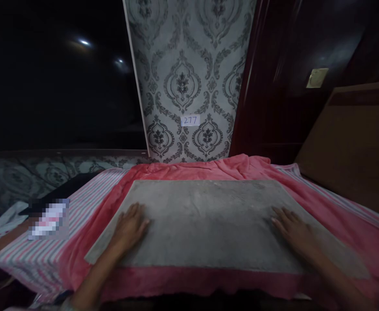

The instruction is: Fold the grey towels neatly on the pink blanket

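A flat grey rectangular sheet (205, 224), its surface faintly mottled, lies on a pink blanket (183, 278). Whether it is a stiff board or a cloth mat I cannot tell. My left hand (129, 229) rests on the left part of the sheet, palm down with fingers stretched away from me. Over toward the right part, my right hand (293, 229) lies in much the same way, fingers apart and a little blurred. Neither hand grips anything. The sheet's far edge and most of its outline show, while my forearms cover parts of its near corners.
Beneath the blanket is a striped cloth (88, 203). A dark screen (56, 86) stands at the left, with patterned wallpaper (183, 52) behind. The wall bears a paper label (190, 120) reading 277. A brown cardboard-like panel (358, 142) leans at the right.
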`<state>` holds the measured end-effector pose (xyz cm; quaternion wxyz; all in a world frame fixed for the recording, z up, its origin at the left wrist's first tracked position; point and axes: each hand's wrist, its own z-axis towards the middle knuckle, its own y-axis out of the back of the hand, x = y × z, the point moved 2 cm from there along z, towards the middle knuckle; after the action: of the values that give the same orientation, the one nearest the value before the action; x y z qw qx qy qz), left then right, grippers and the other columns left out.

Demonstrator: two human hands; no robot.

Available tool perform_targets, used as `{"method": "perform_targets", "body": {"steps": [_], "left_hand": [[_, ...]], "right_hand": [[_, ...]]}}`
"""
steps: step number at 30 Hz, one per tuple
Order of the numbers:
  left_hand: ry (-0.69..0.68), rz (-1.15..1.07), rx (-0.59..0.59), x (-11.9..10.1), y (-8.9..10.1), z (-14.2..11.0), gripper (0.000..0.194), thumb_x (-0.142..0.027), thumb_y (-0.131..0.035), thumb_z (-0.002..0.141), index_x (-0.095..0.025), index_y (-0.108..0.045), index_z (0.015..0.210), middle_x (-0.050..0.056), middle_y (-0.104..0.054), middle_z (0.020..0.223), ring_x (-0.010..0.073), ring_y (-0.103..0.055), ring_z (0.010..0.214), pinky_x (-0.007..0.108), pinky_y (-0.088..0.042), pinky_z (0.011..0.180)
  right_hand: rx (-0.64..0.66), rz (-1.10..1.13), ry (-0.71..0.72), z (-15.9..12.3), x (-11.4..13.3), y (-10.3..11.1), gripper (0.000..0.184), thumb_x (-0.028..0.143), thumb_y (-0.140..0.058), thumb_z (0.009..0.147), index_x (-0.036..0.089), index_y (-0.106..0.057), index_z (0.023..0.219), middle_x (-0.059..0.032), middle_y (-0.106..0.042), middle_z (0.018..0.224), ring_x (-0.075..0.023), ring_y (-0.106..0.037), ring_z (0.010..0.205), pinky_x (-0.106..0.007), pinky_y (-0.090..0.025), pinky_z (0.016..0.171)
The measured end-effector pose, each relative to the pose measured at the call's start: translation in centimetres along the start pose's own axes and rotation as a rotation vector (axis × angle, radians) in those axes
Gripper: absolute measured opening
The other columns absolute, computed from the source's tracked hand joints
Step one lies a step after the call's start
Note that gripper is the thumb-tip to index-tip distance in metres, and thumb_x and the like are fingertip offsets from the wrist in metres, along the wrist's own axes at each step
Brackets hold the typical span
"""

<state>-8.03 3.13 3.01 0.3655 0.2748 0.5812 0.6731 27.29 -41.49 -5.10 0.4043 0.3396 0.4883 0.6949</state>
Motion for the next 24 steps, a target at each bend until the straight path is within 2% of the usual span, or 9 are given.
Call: {"method": "perform_targets", "body": {"steps": [2,4,6,8,11,14,19,24], "left_hand": [[-0.086,-0.064,0.045,-3.1,0.3,3.6,0.063,-0.041,-0.040,0.096,-0.017,-0.039,0.154,0.017,-0.029,0.165,0.0303,-0.026,0.153,0.056,-0.026,0.121],[-0.113,-0.093,0.076,-5.4,0.2,6.8,0.064,-0.041,-0.040,0.097,-0.019,-0.033,0.157,0.016,-0.023,0.167,0.0305,-0.020,0.155,0.058,-0.023,0.121],[-0.111,-0.081,0.061,-6.5,-0.3,9.2,0.064,-0.043,-0.038,0.098,-0.020,-0.031,0.158,0.016,-0.021,0.167,0.0309,-0.018,0.155,0.059,-0.021,0.121],[-0.079,-0.042,0.057,-6.7,-1.4,10.6,0.062,-0.044,-0.036,0.100,-0.021,-0.032,0.158,0.015,-0.024,0.167,0.0323,-0.018,0.155,0.060,-0.020,0.121],[-0.034,0.020,0.062,-6.1,-3.4,10.9,0.060,-0.046,-0.032,0.101,-0.024,-0.037,0.156,0.013,-0.030,0.165,0.0354,-0.021,0.154,0.062,-0.021,0.120],[-0.034,0.047,0.027,-5.8,-4.3,10.4,0.059,-0.046,-0.031,0.102,-0.023,-0.041,0.154,0.013,-0.033,0.164,0.0367,-0.024,0.153,0.062,-0.022,0.119],[0.006,0.073,-0.043,-5.8,-4.2,10.0,0.059,-0.048,-0.032,0.101,-0.021,-0.047,0.151,0.014,-0.039,0.161,0.0380,-0.030,0.150,0.058,-0.025,0.118],[0.193,0.108,-0.118,-4.2,-4.2,10.0,0.061,-0.048,-0.030,0.100,-0.017,-0.048,0.150,0.018,-0.044,0.156,0.0422,-0.035,0.144,0.061,-0.027,0.114]], "right_hand": [[0.038,0.020,0.009,2.3,2.8,1.0,0.065,0.049,-0.020,0.098,0.024,-0.045,0.152,-0.0118,-0.039,0.159,-0.0354,-0.037,0.145,-0.064,-0.040,0.108],[0.053,0.036,0.015,4.1,4.8,1.7,0.064,0.048,-0.021,0.100,0.023,-0.041,0.154,-0.0127,-0.035,0.161,-0.0360,-0.035,0.146,-0.064,-0.038,0.110],[0.055,0.037,0.019,5.2,5.5,1.5,0.063,0.047,-0.021,0.101,0.022,-0.039,0.156,-0.0135,-0.033,0.162,-0.0368,-0.033,0.146,-0.065,-0.036,0.110],[0.073,0.006,0.004,5.5,5.3,0.6,0.063,0.048,-0.022,0.102,0.022,-0.037,0.157,-0.0126,-0.032,0.163,-0.0370,-0.032,0.147,-0.065,-0.034,0.111],[0.118,-0.060,-0.049,5.2,4.2,-1.2,0.064,0.051,-0.025,0.101,0.024,-0.032,0.159,-0.0090,-0.029,0.164,-0.0360,-0.028,0.149,-0.063,-0.031,0.114],[0.125,-0.058,-0.060,4.9,3.7,-2.3,0.065,0.054,-0.023,0.101,0.027,-0.029,0.160,-0.0068,-0.026,0.165,-0.0349,-0.027,0.150,-0.063,-0.030,0.115],[0.115,-0.036,-0.058,4.9,3.6,-2.5,0.066,0.053,-0.021,0.100,0.027,-0.032,0.159,-0.0079,-0.027,0.165,-0.0351,-0.027,0.149,-0.064,-0.029,0.115],[0.074,-0.025,-0.052,5.1,3.3,-3.2,0.066,0.054,-0.021,0.099,0.028,-0.033,0.158,-0.0085,-0.031,0.164,-0.0357,-0.030,0.148,-0.066,-0.029,0.114]]}}
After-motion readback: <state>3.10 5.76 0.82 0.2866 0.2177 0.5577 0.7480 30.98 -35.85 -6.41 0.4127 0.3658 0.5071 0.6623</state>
